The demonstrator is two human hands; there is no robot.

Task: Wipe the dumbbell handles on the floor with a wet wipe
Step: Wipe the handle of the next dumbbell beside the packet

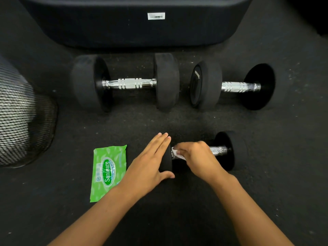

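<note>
Nearest, the left hand lies flat, fingers straight, on the near dumbbell's left black weight, while the right hand is curled round its chrome handle, gripping a white wet wipe. Just left lies one green wipes pack reading "Sanicare". Farther off, two more dumbbells lie side by side: three altogether. Beyond them, one dark bench bears a barcode sticker, unreadable.
</note>
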